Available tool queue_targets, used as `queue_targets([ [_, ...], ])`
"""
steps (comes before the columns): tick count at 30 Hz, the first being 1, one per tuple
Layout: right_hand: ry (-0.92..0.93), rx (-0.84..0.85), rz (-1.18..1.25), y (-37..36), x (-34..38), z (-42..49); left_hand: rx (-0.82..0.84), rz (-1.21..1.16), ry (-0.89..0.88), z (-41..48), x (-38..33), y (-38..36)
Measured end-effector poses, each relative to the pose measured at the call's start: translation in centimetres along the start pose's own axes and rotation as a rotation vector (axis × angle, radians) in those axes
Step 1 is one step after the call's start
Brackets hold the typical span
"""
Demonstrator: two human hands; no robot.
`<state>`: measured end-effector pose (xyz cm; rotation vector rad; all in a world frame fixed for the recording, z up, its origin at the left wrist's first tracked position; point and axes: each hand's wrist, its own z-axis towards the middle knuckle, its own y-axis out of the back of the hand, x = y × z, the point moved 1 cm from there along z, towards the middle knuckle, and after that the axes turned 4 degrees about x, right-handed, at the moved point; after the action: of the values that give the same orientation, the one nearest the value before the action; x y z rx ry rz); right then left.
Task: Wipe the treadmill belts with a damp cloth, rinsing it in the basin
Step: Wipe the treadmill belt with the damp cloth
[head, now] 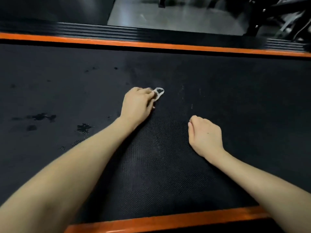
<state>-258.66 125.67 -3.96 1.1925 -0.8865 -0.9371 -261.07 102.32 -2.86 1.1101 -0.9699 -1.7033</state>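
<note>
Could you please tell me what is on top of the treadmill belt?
Dark wet patches, a small pale loop pinched by the left hand, and the right hand. Anything under the palms is hidden.

Bare left hand (pixel 136 105), right hand (pixel 204 135)
</note>
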Motion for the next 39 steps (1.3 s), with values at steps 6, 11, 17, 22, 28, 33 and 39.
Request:
queue_targets([
  [6, -0.022, -0.075, -0.135, 0.7, 0.0, -0.4, 0.120, -0.248, -0.428, -9.4, -4.0, 2.0],
  [11, 0.002, 0.142, -0.081, 0.0, -0.2, 0.1, 0.114, -0.137, -0.444, -6.2, -2.3, 0.5],
  [17, -0.006, 0.169, -0.067, -0.2, -0.5, 0.2, 0.015, -0.079, -0.021, 4.9, -0.3, -2.1],
  [22, -0.007, 0.194, -0.053, -0.2, -0.4, 0.3, 0.052, -0.169, -0.238, -1.1, -2.4, -0.4],
  [28, -0.009, 0.213, -0.055, -0.1, -0.5, 0.4, 0.085, -0.205, -0.520, -4.2, -1.1, 0.4],
  [33, -0.024, 0.187, -0.027, -0.1, -0.4, 0.4, -0.003, -0.042, -0.095, 8.4, 2.0, -3.5],
  [39, -0.020, 0.201, -0.021, 0.1, -0.2, 0.4, 0.040, -0.145, -0.259, 3.4, -0.7, -1.3],
])
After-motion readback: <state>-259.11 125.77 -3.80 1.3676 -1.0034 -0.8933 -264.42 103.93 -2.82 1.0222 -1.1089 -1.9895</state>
